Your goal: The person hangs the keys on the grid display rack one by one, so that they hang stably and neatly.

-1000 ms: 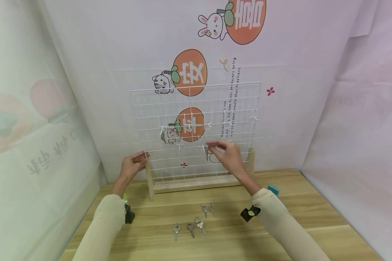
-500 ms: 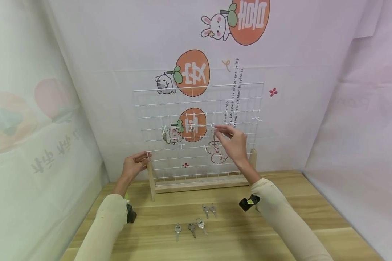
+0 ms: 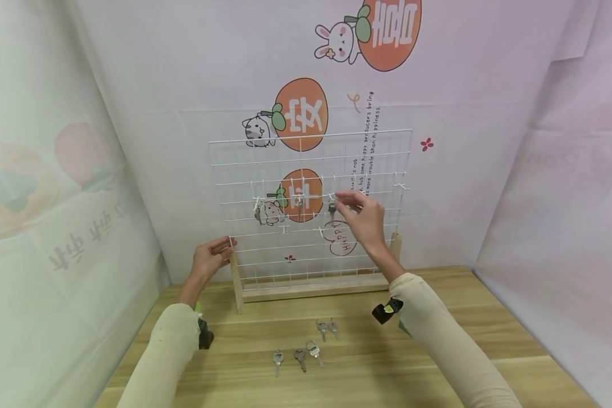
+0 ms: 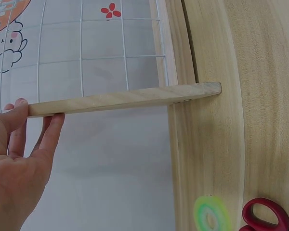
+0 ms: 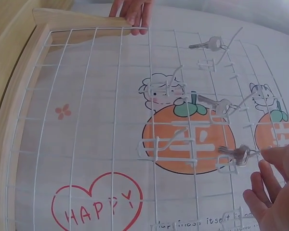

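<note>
My left hand (image 3: 210, 262) grips the wooden side post (image 4: 120, 100) of a white wire grid rack (image 3: 277, 235), thumb on one side and fingers on the other. In front of the grid, my right hand (image 3: 368, 222) pinches a silver key (image 5: 241, 155) by its ring end, at a white hook in the middle of the grid. Thumb and fingertips partly hide the ring, so I cannot tell whether it sits fully on the hook. Two other keys, a first key (image 5: 222, 107) and a second key (image 5: 213, 44), hang from neighbouring hooks.
Several loose keys (image 3: 299, 357) lie on the wooden table (image 3: 255, 334) before the rack. Other white hooks (image 3: 400, 187) on the grid carry nothing. A green tape roll (image 4: 211, 214) and red-handled scissors (image 4: 274, 222) lie near the left side. Printed sheets form the walls.
My right hand has moved up from a lower hook to a middle-row hook, bringing the key with it. My left hand stays on the post.
</note>
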{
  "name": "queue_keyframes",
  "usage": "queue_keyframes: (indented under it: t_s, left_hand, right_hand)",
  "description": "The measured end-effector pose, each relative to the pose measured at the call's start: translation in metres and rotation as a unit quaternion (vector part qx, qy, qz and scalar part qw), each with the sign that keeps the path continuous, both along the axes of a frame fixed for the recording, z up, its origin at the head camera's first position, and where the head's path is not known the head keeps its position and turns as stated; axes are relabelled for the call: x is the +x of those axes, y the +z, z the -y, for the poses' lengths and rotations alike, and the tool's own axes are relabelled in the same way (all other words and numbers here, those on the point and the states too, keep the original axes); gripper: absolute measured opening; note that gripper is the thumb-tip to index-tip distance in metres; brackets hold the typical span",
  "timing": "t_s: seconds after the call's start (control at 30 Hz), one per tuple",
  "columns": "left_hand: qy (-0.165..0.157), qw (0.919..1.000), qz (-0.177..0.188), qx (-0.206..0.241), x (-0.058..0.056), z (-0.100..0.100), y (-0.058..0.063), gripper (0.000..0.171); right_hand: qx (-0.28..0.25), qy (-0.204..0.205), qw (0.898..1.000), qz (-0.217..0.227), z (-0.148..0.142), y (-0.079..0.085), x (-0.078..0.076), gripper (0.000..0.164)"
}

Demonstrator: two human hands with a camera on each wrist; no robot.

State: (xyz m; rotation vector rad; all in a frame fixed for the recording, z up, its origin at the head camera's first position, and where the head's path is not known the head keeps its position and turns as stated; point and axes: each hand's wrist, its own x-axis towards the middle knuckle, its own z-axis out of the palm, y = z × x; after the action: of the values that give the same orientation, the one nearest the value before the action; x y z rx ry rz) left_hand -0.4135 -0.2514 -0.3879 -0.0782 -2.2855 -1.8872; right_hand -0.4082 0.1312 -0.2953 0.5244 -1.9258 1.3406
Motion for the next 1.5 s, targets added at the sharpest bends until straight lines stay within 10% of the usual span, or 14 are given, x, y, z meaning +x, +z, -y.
queue_keyframes:
  t_s: [0.73, 1.5]
  left_hand:
    - [-0.014, 0.9998, 0.005, 0.01, 0.002, 0.0, 0.0, 0.049]
    - [-0.017, 0.9998, 0.009, 0.003, -0.003, 0.002, 0.001, 0.049]
  right_hand:
    - [0.105, 0.042, 0.991, 0.071, -0.015, -0.05, 0.033, 0.033]
    - [0.197, 0.092, 0.964, 0.15, -0.013, -0.167, 0.039, 0.026]
